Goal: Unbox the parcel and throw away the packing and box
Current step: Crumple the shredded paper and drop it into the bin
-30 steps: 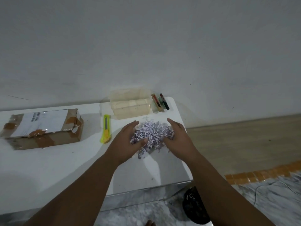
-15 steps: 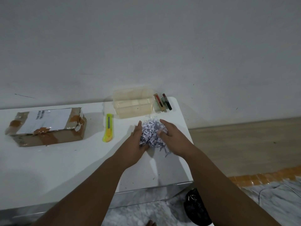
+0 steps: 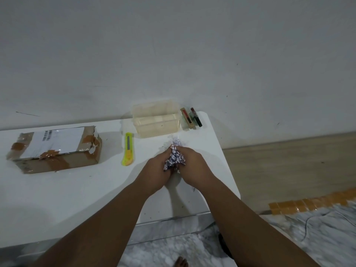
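Note:
A clump of shredded paper packing (image 3: 175,158) is squeezed between my left hand (image 3: 156,170) and my right hand (image 3: 194,164) on the right part of the white table (image 3: 77,189). A few loose shreds (image 3: 176,142) stick out beyond my fingertips. The brown cardboard box (image 3: 55,149), taped and bearing a white shipping label, lies at the table's left side, apart from both hands.
A yellow utility knife (image 3: 128,149) lies between the box and my hands. A clear plastic container (image 3: 157,121) stands at the back, with small items (image 3: 190,117) to its right. A dark bin (image 3: 224,245) is partly visible on the floor under the table's right edge.
My hands have closed in on each other, gathering the spread-out shredded paper into a tight clump between them.

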